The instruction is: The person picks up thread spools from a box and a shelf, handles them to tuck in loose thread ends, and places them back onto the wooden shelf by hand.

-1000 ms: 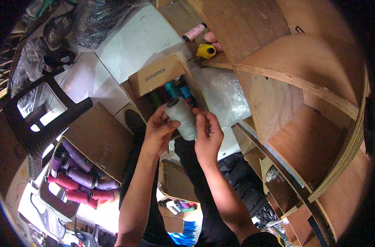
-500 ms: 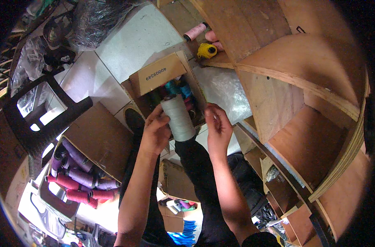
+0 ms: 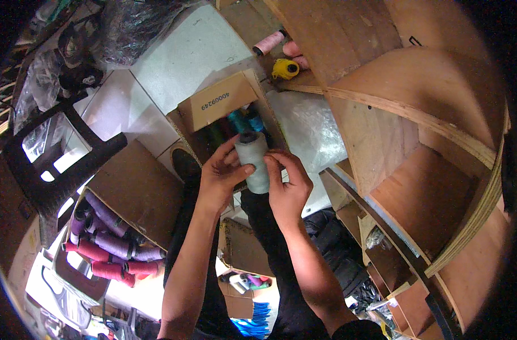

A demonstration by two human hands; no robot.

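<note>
Both hands clamp one pale grey spool (image 3: 252, 161) above an open box (image 3: 227, 122). Left hand (image 3: 218, 181) wraps its left side, thumb across the front; right hand (image 3: 289, 184) pinches its lower right edge with closed fingertips (image 3: 269, 164).

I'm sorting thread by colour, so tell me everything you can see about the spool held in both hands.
The spool is a pale grey-green cone of thread, evenly wound, with a dark core end showing at its top. It is held roughly upright, tilted slightly, in front of an open cardboard box of darker and teal spools. The left hand grips its left side, thumb across the front; the right hand touches its right side with its fingers. No loose thread end is visible.
</note>
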